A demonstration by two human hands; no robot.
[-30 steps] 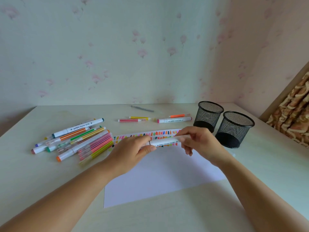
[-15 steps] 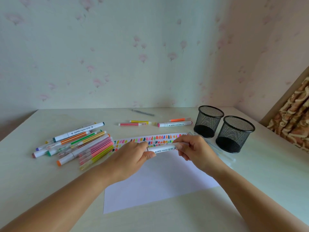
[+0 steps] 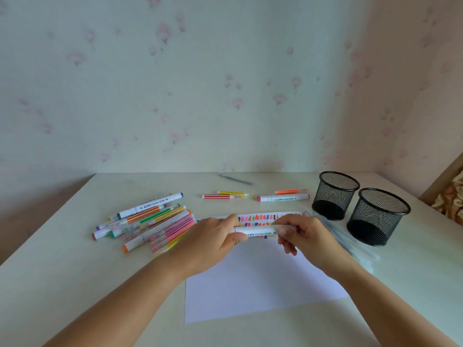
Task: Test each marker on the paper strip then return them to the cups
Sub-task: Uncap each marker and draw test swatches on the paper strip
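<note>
Above the white paper sheet (image 3: 250, 291), white-barrelled marker (image 3: 255, 231) gripped at both ends, left hand (image 3: 213, 236) and right hand (image 3: 305, 234) drawn slightly closer than a second ago: likely capping. Beyond, colour-swatched paper strip (image 3: 260, 217); black mesh cups (image 3: 333, 196), no markers inside.

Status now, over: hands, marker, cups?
Left hand and right hand both grip white marker above paper strip. Mesh cups look empty. Clear plastic lies beside cups.
</note>
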